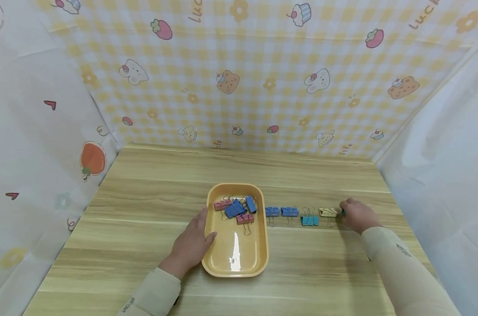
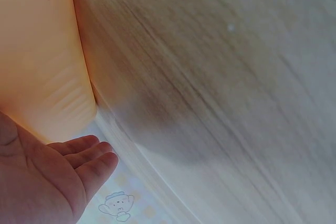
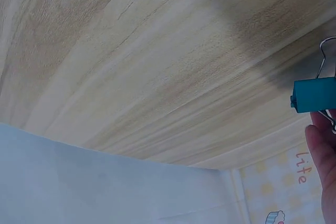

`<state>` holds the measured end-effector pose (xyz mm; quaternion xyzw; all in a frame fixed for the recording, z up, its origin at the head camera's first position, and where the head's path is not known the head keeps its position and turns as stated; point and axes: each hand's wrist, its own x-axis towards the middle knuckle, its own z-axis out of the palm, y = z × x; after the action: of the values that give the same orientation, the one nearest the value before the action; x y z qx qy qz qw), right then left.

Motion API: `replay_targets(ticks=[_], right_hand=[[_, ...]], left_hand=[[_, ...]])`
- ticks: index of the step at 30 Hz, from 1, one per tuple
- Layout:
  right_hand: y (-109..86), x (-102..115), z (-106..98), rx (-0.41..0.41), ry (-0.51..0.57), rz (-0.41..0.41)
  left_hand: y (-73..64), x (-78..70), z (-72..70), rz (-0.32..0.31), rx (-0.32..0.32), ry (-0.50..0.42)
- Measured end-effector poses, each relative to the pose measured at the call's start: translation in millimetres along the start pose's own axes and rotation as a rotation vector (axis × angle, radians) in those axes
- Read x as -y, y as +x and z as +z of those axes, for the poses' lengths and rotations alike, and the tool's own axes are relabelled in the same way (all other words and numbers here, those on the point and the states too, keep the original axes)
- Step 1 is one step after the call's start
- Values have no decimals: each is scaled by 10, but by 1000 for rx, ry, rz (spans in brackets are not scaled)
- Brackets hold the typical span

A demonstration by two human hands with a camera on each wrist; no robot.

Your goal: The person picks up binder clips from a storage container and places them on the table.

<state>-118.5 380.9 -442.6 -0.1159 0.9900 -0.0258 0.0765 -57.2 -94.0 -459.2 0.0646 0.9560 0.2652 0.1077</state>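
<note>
My left hand (image 1: 191, 239) holds the left side of a yellow tray (image 1: 236, 274), its thumb over the rim. In the left wrist view, the fingers (image 2: 97, 171) lie fairly straight beside the tray's outer wall (image 2: 42, 51). Inside the tray lie blue binder clips (image 1: 235, 208) and pink binder clips (image 1: 245, 219). At the right, my right hand (image 1: 359, 215) pinches a teal binder clip (image 3: 315, 95), mostly hidden by the hand in the head view. Just left of that hand lies a pale yellow binder clip (image 1: 327, 212), beside another teal clip (image 1: 310, 220).
Two more blue clips (image 1: 289, 212) continue the row on the wooden table (image 1: 302, 272), right of the tray. A checked patterned cloth (image 1: 262, 101) hangs behind the table. White cloths flank it on both sides.
</note>
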Motion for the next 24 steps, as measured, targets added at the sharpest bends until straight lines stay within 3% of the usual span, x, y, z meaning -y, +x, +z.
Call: replay_targets(ticks=[24], right_hand=[[58,-56,122,12,-93,-85]], left_hand=[[15,28,19,1,-6,0]])
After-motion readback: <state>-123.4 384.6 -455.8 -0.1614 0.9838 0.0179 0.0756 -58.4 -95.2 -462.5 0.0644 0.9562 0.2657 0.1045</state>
